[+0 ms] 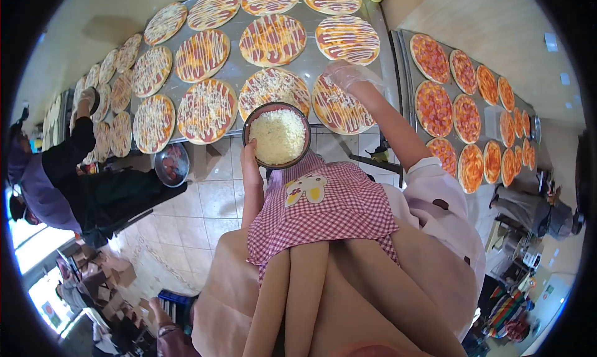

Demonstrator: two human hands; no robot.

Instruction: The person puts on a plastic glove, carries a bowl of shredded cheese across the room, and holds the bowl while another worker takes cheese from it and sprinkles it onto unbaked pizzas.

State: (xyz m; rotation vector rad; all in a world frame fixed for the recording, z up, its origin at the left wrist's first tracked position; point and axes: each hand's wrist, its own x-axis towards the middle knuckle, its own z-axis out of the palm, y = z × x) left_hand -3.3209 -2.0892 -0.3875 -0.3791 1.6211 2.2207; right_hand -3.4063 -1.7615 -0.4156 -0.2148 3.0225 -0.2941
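Note:
My left hand (pixel 250 161) grips the rim of a dark round bowl (pixel 246 124) at its left side. Grated white cheese (pixel 278 136) fills much of the bowl, which is in front of my apron. In a clear plastic glove, my right hand (pixel 342 77) hovers over the upper edge of a pizza (pixel 342 108) with stripes of pale sauce and some cheese on its left part. Its fingers look drawn together and point down; what they hold is hidden. Behind the bowl lies a pizza (pixel 273 86) strewn with grated cheese.
Rows of pizzas with pale stripes cover the metal table (pixel 235 49). To the right, another table (pixel 407 65) bears pizzas with red topping. A co-worker (pixel 56 177) at the left reaches over more pizzas with a small bowl. A metal bowl (pixel 171 164) stands near the table's front edge.

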